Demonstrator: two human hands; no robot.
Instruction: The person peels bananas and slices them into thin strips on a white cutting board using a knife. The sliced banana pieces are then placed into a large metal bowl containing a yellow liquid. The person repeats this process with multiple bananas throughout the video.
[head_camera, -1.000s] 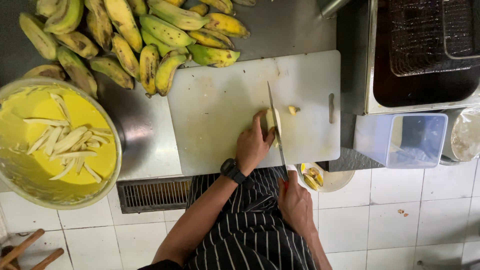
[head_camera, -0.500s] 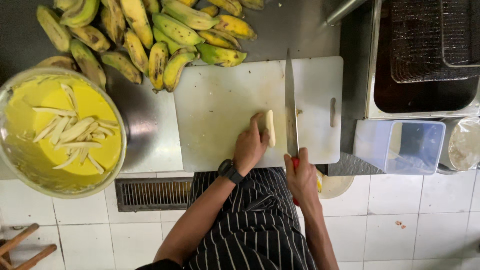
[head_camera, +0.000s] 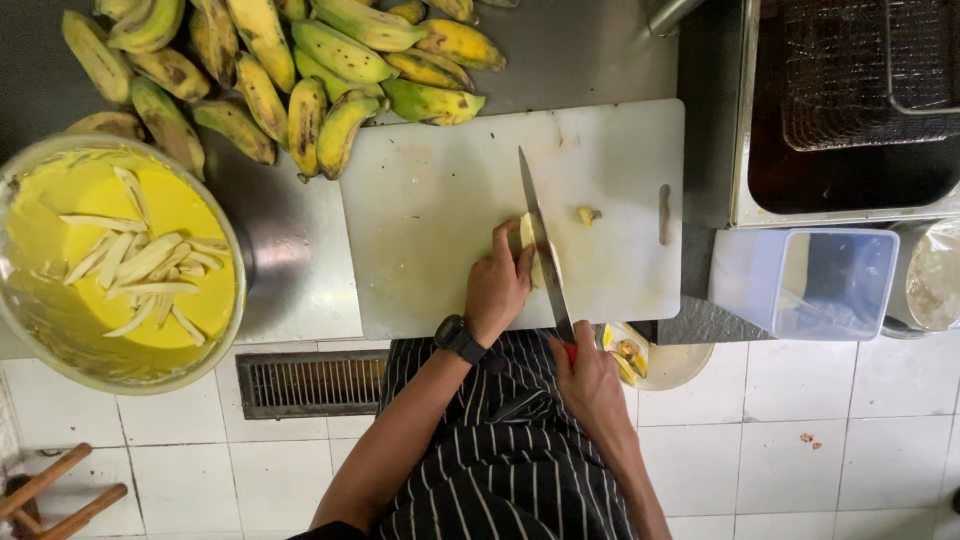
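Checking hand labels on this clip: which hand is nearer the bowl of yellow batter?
Left. The left hand rests on the cutting board, closer to the batter bowl. The right hand grips the knife farther away.

- Left hand (head_camera: 497, 285), bare, palm down, fingers curled and bunched at the tips, knuckles pointing up the frame, pressed down in a holding grip.
- Left wrist bent slightly, circled by a black band; bare forearm running down and left toward the lower edge of the view.
- Right hand (head_camera: 590, 385), closed in a fist-like grip, thumb laid along the top, set lower and nearer the torso.
- Right forearm angled down and right, elbow out of frame.
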